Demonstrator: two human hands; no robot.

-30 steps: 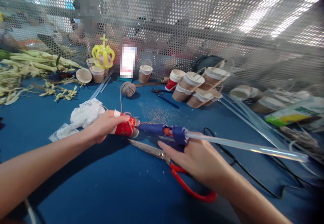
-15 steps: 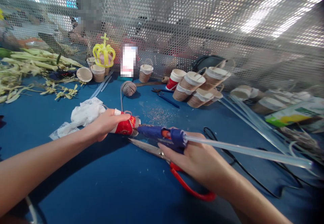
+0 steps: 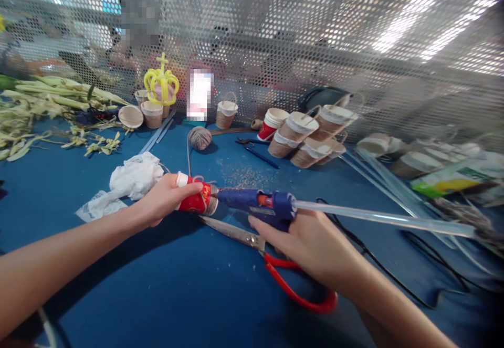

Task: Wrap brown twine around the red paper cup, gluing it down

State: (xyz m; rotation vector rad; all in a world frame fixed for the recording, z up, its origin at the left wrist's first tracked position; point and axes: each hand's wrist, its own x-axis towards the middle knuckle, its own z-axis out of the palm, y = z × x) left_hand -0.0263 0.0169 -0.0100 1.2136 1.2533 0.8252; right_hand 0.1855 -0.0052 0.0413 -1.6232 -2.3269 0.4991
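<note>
Red paper cup point(image 3: 194, 202), end wound with grey yarn point(image 3: 213, 206), lay sideways over blue tabletop point(image 3: 157, 295), left hand point(image 3: 167, 198) curled round it. Right hand point(image 3: 311, 238) gripped blue glue gun point(image 3: 280, 210), nozzle at wound end, contact unclear; glue stick point(image 3: 378, 217) jutted rearward. Red-handled scissors point(image 3: 236, 232) lay below; yarn ball point(image 3: 200, 139) behind cup.

Yarn ball point(image 3: 200, 139) behind the cup point(image 3: 193, 202), glue gun point(image 3: 244, 199) right of the cup

No text can be read; yellow marks point(image 3: 206, 191) on the red cup point(image 3: 191, 202) and the pale label point(image 3: 262, 211) on the glue gun point(image 3: 242, 199) are blurred.
</note>
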